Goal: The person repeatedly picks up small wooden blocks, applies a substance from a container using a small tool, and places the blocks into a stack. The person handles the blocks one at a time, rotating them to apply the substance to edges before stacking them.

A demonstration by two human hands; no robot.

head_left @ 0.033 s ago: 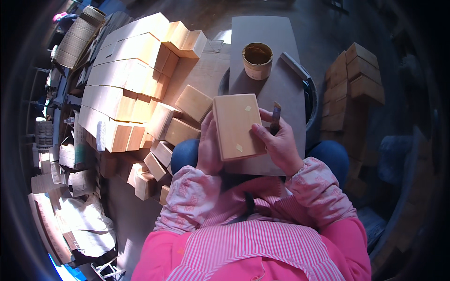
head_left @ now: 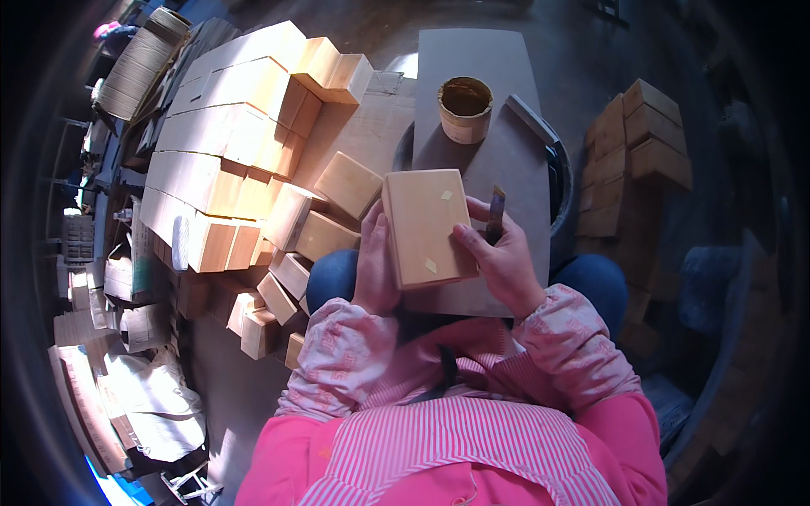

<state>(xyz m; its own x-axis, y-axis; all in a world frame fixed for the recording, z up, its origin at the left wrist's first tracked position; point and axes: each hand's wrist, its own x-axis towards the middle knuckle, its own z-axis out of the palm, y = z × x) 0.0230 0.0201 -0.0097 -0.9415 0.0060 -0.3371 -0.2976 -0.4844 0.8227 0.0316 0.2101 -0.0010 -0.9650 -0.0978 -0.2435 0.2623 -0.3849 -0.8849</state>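
Both hands' grip (head_left: 439,253) on wooden box (head_left: 426,226), brush (head_left: 496,212) in right.

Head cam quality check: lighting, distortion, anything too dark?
Head view: strong fisheye, black vignette at the rim; sunlight glares on the stacked wooden boxes at left; the right-side boxes sit in deep shadow; the held box and both hands are sharp, evenly lit.

Left hand (head_left: 374,270): your palm lies flat, fingers pointing to 12 o'clock.
Right hand (head_left: 502,257): your fingers curl in a grip, apparently closed; forearm enters from 5 o'clock.
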